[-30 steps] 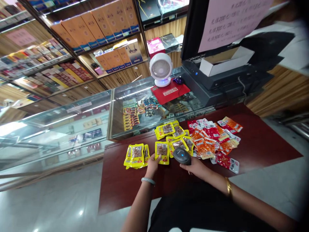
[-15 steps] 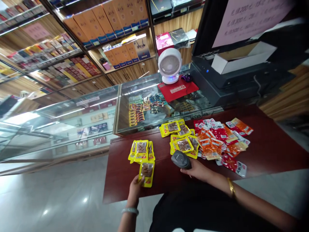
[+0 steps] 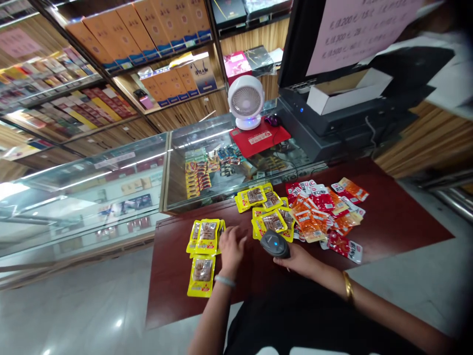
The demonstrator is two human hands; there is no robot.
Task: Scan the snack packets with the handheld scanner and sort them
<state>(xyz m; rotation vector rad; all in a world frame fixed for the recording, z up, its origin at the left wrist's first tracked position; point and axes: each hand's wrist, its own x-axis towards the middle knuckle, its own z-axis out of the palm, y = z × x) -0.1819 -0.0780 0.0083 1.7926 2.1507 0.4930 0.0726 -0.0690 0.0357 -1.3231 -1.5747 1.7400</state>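
Note:
My right hand (image 3: 295, 257) grips a dark grey barcode scanner (image 3: 274, 243), a small blue light glowing on its top. The scanner's head is just in front of a heap of yellow snack packets (image 3: 271, 221) with clear windows. My left hand (image 3: 232, 246), empty and with its fingers apart, hovers over the dark red tabletop beside the left pile of yellow packets (image 3: 207, 236). Part of that pile's right edge is hidden by the fingers. Nearer to me, one yellow packet (image 3: 201, 275) lies flat at the foot of that pile.
Red and orange snack packets (image 3: 320, 209) are heaped at the right of the table (image 3: 399, 222). Behind stand a glass display counter (image 3: 177, 148), a white fan (image 3: 246, 101), a red mat (image 3: 254, 143) and a dark machine with an open white box (image 3: 332, 106) on top.
My left hand has let go of the yellow packet, leaving it on the table, and moved right and forward. A blue light now shows on the scanner. The view has shifted slightly.

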